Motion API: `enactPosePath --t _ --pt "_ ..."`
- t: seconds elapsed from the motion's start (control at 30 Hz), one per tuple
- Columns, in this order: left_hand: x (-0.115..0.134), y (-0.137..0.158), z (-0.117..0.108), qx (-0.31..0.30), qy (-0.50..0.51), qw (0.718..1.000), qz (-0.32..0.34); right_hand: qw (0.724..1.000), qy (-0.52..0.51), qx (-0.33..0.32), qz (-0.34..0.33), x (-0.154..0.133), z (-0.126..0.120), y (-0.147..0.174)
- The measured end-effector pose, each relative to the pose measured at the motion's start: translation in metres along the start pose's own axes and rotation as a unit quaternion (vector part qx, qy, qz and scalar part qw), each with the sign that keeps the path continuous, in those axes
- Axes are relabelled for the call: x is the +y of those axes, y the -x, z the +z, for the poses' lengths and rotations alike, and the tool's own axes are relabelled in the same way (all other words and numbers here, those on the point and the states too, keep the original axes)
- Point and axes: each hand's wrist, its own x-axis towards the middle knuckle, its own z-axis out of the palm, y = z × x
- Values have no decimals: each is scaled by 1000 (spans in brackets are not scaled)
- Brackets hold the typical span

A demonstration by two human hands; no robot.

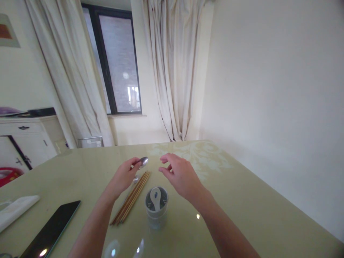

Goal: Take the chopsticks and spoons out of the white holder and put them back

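Note:
My left hand [128, 174] pinches a metal spoon [144, 161] over the table, its shiny bowl pointing right toward my other hand. My right hand [177, 171] hovers apart from the spoon, thumb and fingers spread with nothing between them. Below and between my hands stands a round utensil holder [157, 215], upright, with a white ceramic soup spoon [155, 197] lying across its dark top. Left of the holder, a bundle of wooden chopsticks [131, 200] lies on the table. Another metal spoon [136, 178] lies along the chopsticks' left side, partly hidden by my left hand and arm.
The glossy green table [228, 200] runs up to a wall on the right. A black tablet-like slab [52, 229] and a white flat object [18, 211] lie at left. Beyond are a white cabinet [29, 136], a red basin [10, 175] and curtains [174, 71].

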Motion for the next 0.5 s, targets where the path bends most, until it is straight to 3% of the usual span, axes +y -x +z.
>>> enactPosePath --t 0.07,0.2,0.33,0.5 --pt "-35 -7 1 -6 -153 984 -94 995 61 -76 -3 2 5 1" --pt "-84 -5 10 9 -251 950 -185 975 135 -178 -13 5 21 2" --pt "-104 0 22 -5 -278 936 -214 966 179 -187 -26 8 37 3" --pt "-110 0 33 -31 -272 941 -198 958 221 -175 -46 9 47 6"
